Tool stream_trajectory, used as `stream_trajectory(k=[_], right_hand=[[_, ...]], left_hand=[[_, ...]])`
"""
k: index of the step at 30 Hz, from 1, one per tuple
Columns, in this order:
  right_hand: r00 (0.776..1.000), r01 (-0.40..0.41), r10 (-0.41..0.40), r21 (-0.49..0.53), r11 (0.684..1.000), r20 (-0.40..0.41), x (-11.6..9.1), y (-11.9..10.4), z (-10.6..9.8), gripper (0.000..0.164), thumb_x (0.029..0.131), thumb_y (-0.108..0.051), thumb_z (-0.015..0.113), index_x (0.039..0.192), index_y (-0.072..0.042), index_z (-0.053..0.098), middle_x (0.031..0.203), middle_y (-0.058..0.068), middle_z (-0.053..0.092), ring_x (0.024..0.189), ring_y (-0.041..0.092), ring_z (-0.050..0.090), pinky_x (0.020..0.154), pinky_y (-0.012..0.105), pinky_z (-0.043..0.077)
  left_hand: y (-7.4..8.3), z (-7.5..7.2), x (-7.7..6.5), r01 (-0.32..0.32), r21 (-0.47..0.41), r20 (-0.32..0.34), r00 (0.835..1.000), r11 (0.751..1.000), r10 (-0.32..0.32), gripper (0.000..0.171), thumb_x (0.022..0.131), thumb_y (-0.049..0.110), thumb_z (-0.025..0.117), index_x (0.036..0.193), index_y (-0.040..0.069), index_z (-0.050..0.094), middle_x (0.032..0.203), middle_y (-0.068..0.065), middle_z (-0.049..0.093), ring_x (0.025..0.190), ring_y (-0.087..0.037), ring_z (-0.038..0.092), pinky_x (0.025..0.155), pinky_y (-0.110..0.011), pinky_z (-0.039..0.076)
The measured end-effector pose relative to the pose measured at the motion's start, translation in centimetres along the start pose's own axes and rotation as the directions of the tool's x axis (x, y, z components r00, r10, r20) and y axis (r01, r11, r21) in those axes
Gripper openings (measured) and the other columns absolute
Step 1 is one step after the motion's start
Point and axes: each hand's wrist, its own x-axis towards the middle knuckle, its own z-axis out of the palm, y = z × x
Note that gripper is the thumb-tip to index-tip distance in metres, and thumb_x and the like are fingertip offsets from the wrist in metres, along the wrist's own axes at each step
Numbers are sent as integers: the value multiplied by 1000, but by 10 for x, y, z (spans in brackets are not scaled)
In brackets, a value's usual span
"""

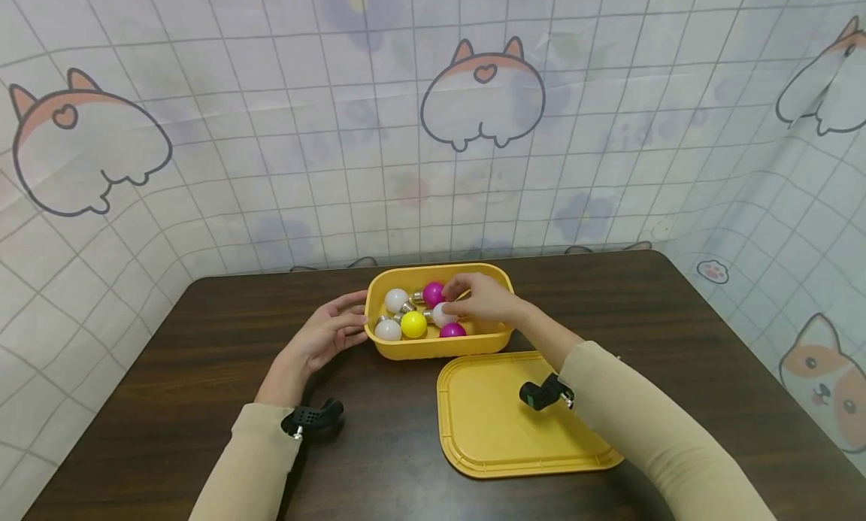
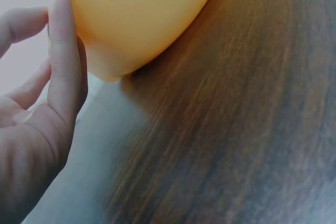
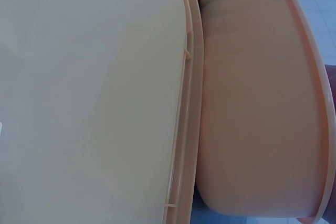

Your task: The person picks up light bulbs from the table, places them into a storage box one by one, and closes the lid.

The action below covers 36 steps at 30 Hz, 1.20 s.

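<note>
A yellow plastic bin (image 1: 433, 348) holds several light bulbs: white bulbs (image 1: 396, 301), a yellow bulb (image 1: 414, 325) and magenta bulbs (image 1: 452, 330), with metal screw bases. My left hand (image 1: 329, 329) touches the bin's left end; in the left wrist view its fingers (image 2: 63, 51) lie fairly straight against the wall. Over the bin's right half, my right hand (image 1: 483, 299) reaches in with bent fingers. Its fingertips are right at a white bulb (image 1: 442, 315) and a magenta bulb (image 1: 433, 294); whether it pinches one, I cannot tell. The right wrist view hides that hand behind the bin.
A yellow lid (image 1: 501, 423) lies flat on the dark wooden table (image 1: 379, 446), close in front of the bin and under the right forearm. A patterned cloth (image 1: 311, 130) hangs behind the table's back edge and along its sides.
</note>
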Motion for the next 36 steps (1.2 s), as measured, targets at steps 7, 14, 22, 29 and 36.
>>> stream_trajectory(k=[7, 14, 22, 29, 36], right_hand=[[998, 40, -39, 33, 999, -41, -1, 1, -4, 30, 98, -18, 71, 120, 1, 67, 117, 13, 67, 108, 30, 63, 92, 37, 56], [995, 51, -43, 86, 995, -92, -2, 1, -11, 33, 100, -17, 70, 124, 4, 66, 117, 13, 68, 104, 27, 67, 90, 38, 59], [994, 81, -75, 76, 994, -83, -11, -5, -19, 33, 100, -16, 69, 125, 5, 65, 119, 14, 67, 106, 27, 67, 90, 37, 59], [991, 92, -85, 64, 994, -106, -21, -6, -28, 27, 101, -17, 68, 122, -2, 67, 118, 11, 67, 107, 33, 67, 87, 38, 60], [986, 90, -84, 39, 995, -141, -32, -12, -37, 22, 101, -19, 68, 119, -7, 70, 115, 8, 69, 103, 35, 67, 84, 44, 59]], left_hand=[[-2, 0, 1, 4, 10, -13, 1000, 1000, -4, 61, 102, -1, 60, 157, 4, 36, 142, -23, 53, 97, -19, 71, 83, -29, 60], [0, 1, -1, 4, 16, -36, 999, 1000, -4, 59, 101, -1, 61, 156, 6, 39, 140, -22, 54, 98, -20, 70, 84, -30, 60], [1, 1, -1, 0, 44, -18, 1000, 999, 1, 61, 102, 0, 62, 157, 4, 36, 144, -27, 50, 100, -20, 70, 86, -30, 60], [6, 2, -2, 2, 132, -15, 1000, 991, 0, 60, 103, 4, 61, 157, 2, 35, 141, -29, 50, 98, -19, 68, 86, -31, 60], [12, 7, -7, 6, 230, -30, 1000, 973, 1, 58, 103, 7, 61, 155, 0, 36, 138, -29, 54, 100, -20, 68, 88, -33, 59]])
